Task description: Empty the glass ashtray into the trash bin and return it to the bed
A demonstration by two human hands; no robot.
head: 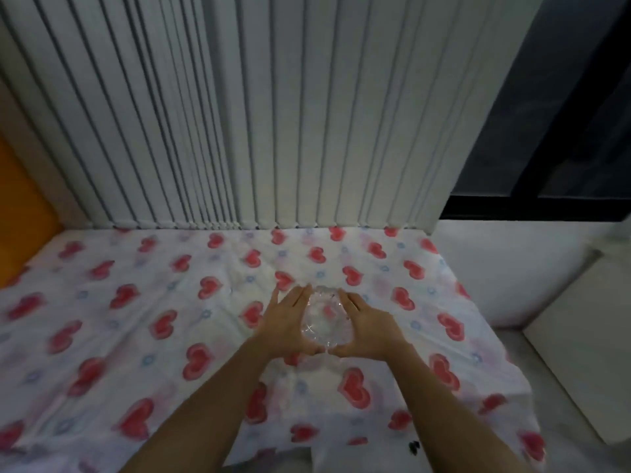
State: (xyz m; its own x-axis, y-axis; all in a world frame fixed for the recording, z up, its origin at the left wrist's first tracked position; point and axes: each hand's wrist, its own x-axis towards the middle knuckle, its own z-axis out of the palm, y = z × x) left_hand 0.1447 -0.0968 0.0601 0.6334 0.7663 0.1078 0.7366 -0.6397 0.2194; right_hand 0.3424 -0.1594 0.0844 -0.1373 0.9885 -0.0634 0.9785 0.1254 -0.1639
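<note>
Here both hands cup the clear cut-glass ashtray (326,319) between them: the left hand (290,322) presses its palm and extended fingers against one side, the right hand (367,327) mirrors it on the other, and the thumbs nearly meet at the near rim. The ashtray sits between the palms, over or on the white bed sheet printed with red hearts (136,319); whether its base touches the cloth I cannot tell, since the picture is blurred. No trash bin shows, and I cannot make out any contents in the ashtray.

To handle this step well, I judge the grip should stay level and squeeze evenly from both sides, because faceted glass is hard, smooth and slippery, and a tilt could spill ash onto the fabric. If it is being set down, a flat patch of sheet is best, as the cloth is soft and rumpled with creases. Beyond the fingertips hang pale vertical blind slats (239,114), ribbed and straight; past the right hand lies a dark window pane (563,131).
</note>
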